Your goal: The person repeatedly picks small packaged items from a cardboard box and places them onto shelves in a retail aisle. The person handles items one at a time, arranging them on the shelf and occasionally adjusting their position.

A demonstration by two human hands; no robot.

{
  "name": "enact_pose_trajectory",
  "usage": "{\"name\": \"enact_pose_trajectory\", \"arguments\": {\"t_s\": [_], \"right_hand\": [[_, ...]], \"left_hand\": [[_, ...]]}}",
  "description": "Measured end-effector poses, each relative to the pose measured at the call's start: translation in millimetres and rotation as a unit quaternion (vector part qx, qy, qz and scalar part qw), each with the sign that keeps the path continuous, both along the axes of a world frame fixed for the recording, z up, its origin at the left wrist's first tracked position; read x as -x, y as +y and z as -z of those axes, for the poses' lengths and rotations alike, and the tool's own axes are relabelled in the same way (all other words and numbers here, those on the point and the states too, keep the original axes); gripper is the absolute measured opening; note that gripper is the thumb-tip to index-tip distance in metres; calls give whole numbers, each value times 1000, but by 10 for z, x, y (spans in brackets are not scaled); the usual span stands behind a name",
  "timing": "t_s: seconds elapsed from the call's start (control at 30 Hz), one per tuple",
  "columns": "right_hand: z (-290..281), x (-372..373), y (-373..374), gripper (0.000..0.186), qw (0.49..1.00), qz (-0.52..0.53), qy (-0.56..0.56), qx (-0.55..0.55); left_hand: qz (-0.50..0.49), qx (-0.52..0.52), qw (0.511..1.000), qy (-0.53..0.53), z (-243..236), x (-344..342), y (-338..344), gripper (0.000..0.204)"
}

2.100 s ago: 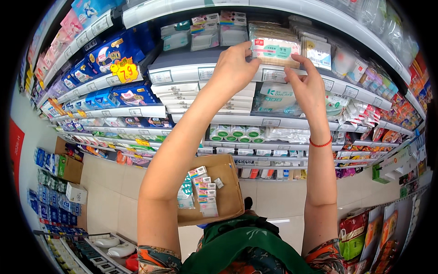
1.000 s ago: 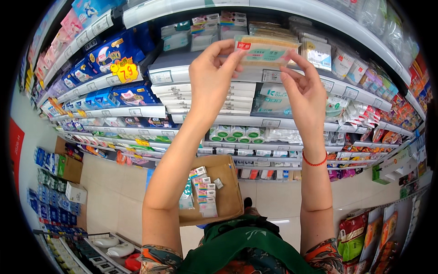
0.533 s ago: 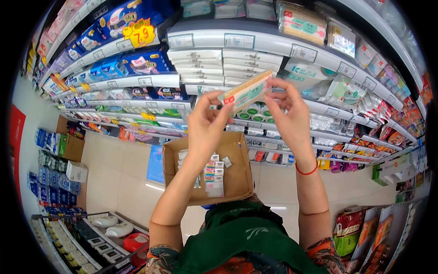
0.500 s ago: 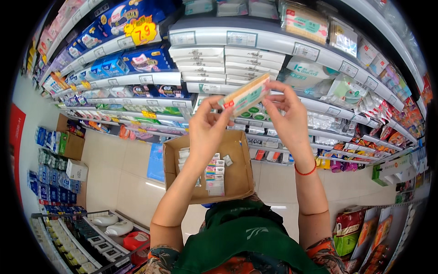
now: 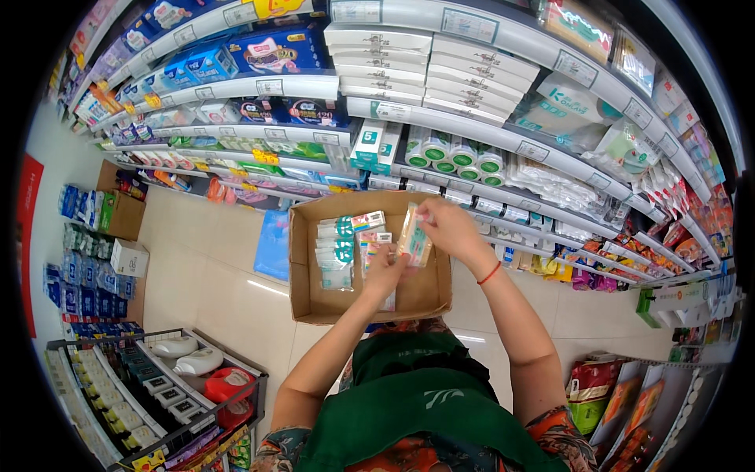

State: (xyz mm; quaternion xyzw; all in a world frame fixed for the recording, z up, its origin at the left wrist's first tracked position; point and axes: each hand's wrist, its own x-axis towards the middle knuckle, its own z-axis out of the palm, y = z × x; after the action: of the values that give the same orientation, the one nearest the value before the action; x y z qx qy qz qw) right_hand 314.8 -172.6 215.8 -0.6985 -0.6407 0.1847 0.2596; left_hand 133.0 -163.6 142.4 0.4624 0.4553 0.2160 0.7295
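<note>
Both my hands hold a flat clear packet with a tan and mint-green front (image 5: pixel 413 237) over the right side of an open cardboard box (image 5: pixel 307 305). My left hand (image 5: pixel 384 271) pinches its lower end, and my right hand (image 5: pixel 450 228) grips the upper end. Inside the box, to the left, lies a column of small clear packets with teal marks (image 5: pixel 336 256). Beside them is a row of small white packets with coloured stripes (image 5: pixel 370 223), partly hidden by my left hand.
Ahead rise store shelves with stacked white boxes (image 5: pixel 480 75), green-ended rolls (image 5: pixel 444 157) and blue packs (image 5: pixel 275 51). A blue flat thing (image 5: pixel 273 244) lies on the floor left of the box. Racks of bottles (image 5: pixel 200 362) and bags (image 5: pixel 591 393) stand at either side.
Both hands have come down from in front of the shelf into the box area, carrying the packet. The view has shifted, with more of the lower shelf and the box's contents visible.
</note>
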Motion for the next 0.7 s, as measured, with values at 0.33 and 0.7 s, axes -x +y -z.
{"name": "enact_pose_trajectory", "arguments": {"t_s": [0.33, 0.7], "right_hand": [[893, 33, 100, 17, 991, -54, -69, 106], [1296, 70, 213, 22, 977, -55, -62, 196]], "left_hand": [[-12, 151, 988, 39, 1132, -102, -201, 17], [-49, 18, 977, 209, 1565, -219, -267, 18]]}}
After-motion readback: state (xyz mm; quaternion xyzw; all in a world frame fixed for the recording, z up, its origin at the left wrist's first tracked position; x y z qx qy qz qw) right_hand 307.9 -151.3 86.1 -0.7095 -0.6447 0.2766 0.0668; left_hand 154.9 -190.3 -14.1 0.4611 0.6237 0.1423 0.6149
